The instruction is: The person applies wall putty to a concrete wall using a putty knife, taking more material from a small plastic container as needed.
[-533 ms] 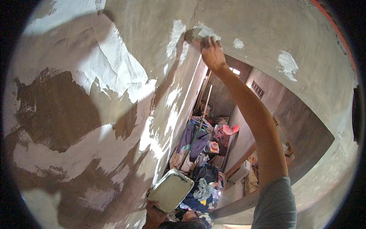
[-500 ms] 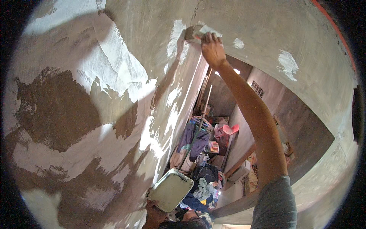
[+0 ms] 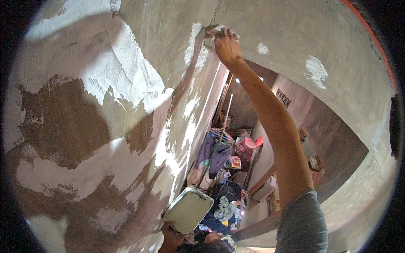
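Observation:
My right hand (image 3: 228, 45) is raised high to the far wall's corner, its fingers closed on a flat pale putty scraper (image 3: 218, 30). The scraper lies against the wall beside a thin crack, its far edge partly covered by my fingers. Low in the view, my left hand (image 3: 169, 234) grips the lower left rim of a whitish rectangular tray (image 3: 192, 192); most of its fingers are hidden under the tray. Pale, wet-looking filler coats the tray's inside. White filler patches (image 3: 126, 69) cover much of the left wall (image 3: 63, 122).
Below the opening lie heaped clothes (image 3: 228, 206), a pink-red plastic item (image 3: 253, 142) and a long pole (image 3: 228, 111) leaning near the left wall. Small white patches (image 3: 316, 71) mark the wall above the opening. A red strip (image 3: 367, 31) runs along the upper right edge.
My right hand has slid a little to the left and up along the wall with the scraper. The tray in my left hand stays almost in place.

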`<state>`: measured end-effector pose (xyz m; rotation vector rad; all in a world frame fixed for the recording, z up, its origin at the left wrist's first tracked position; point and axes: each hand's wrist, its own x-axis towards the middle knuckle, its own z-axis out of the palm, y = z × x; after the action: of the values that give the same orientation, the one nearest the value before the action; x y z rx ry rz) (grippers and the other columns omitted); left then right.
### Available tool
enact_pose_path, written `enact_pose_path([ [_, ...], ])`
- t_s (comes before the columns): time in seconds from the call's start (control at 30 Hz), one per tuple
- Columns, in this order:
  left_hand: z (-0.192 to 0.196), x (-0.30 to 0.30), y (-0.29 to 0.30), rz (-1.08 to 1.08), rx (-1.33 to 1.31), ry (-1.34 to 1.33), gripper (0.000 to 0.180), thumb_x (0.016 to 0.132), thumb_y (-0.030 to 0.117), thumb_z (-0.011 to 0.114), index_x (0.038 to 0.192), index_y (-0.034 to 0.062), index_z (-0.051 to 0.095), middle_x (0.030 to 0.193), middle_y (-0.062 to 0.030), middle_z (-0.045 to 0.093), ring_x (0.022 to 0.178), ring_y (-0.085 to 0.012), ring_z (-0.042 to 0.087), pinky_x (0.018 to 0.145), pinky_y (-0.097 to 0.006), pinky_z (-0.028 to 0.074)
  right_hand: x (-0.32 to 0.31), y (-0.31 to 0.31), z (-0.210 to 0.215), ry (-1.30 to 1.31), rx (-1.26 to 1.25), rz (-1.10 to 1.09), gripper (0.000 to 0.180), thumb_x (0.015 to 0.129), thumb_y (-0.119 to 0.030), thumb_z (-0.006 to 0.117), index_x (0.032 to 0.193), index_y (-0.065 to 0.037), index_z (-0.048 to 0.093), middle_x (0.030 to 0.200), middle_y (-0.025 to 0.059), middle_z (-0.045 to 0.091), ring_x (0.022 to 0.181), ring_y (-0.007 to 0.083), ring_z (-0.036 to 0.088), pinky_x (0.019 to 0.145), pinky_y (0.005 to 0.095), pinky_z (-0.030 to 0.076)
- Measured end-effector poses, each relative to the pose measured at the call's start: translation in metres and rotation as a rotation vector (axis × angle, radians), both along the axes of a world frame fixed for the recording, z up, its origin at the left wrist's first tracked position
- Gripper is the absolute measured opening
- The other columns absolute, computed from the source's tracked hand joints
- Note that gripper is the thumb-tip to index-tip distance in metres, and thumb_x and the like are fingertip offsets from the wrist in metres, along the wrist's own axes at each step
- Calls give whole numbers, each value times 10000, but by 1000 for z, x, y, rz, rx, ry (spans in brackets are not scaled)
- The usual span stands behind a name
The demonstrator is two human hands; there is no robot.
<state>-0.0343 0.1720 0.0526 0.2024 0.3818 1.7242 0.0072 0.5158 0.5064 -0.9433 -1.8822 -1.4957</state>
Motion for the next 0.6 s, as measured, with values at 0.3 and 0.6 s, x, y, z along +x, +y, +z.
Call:
enact_pose_path([
  [0.3,2,-2,-5,-59,-21,85,614,656,313,551,1180,32,395,1141,-153,466,1037,-276,483,873,-425,425,12,-5,-48,-103,19,-47,298,801,-91,455,1064,27,531,1125,206,475,1087,322,453,915,408,378],
  [0.6,17,6,-3,-3,-64,31,608,617,298,557,1152,41,426,1103,-138,498,1030,-269,493,860,-421,434,21,-7,-55,-92,-81,-71,318,769,-86,474,1057,38,529,1079,214,501,1041,332,477,889,428,388],
])
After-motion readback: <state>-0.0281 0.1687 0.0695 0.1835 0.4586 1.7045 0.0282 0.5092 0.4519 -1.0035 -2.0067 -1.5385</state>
